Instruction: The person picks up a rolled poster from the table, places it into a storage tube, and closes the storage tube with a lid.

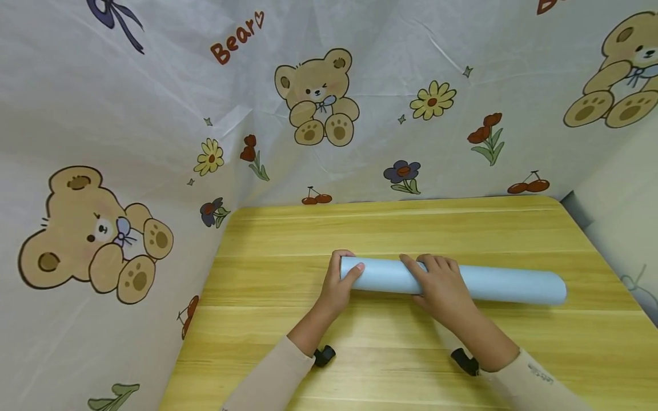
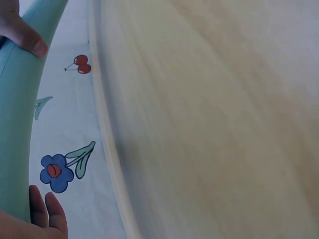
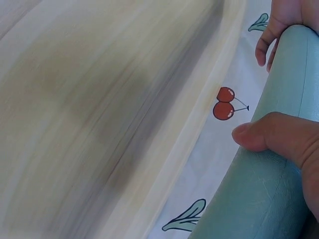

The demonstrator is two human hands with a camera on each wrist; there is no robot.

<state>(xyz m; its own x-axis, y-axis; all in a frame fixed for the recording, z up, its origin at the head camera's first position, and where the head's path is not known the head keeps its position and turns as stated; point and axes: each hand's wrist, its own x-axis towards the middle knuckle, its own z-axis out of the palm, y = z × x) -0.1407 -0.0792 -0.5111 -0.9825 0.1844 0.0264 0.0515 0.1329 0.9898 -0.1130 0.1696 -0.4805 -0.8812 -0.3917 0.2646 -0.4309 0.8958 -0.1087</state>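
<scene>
A long light blue roll (image 1: 509,283), like a rolled-up mat, lies crosswise above the wooden table (image 1: 390,342). At its left end, my left hand (image 1: 335,288) grips it, thumb over the near side and fingers round the back. Near the middle, my right hand (image 1: 444,288) holds it from above, with its fingers spread over the top. In the left wrist view the roll (image 2: 15,129) runs up the left side. Fine creases and a thin lengthwise line show on the roll (image 3: 284,89) in the right wrist view, where the right thumb (image 3: 269,134) presses on it.
Behind and to the left of the table hangs a white cloth (image 1: 380,28) printed with bears, flowers and cherries. A small black piece (image 1: 324,356) sits by the left cuff, another black piece (image 1: 465,362) by the right cuff. A pale cord (image 1: 637,281) hangs at the far right.
</scene>
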